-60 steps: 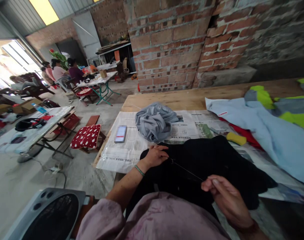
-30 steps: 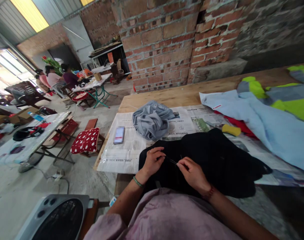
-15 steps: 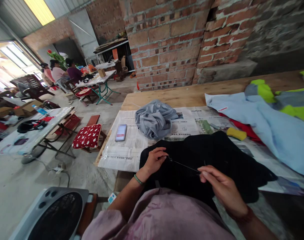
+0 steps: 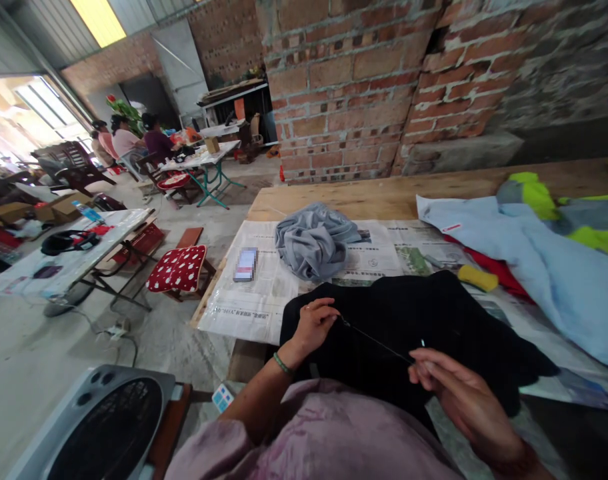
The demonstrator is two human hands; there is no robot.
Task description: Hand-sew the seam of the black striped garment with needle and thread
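Observation:
A dark thread (image 4: 381, 343) runs taut on a slant between my hands, above a black garment (image 4: 409, 307) draped over the table's near edge. My left hand (image 4: 315, 327) pinches its upper end between thumb and fingertips. Lower and to the right, my right hand (image 4: 459, 395) is closed on the other end. A thin bright sliver (image 4: 423, 343), perhaps part of a needle, shows just above the right fingertips. Beyond the black garment lies a bunched grey cloth (image 4: 314, 241).
Newspaper under clear plastic (image 4: 244, 313) covers the wooden table (image 4: 304, 200). On it are a phone (image 4: 246, 265), a yellow sponge (image 4: 478, 277) and a light blue garment (image 4: 524, 247). A red stool (image 4: 178, 268) and a fan (image 4: 109, 420) stand left. Several people sit farther back.
My right hand has moved slightly right and down, the thread still stretched between both hands. The bright sliver now shows by the right fingertips. The camera view has shifted a little.

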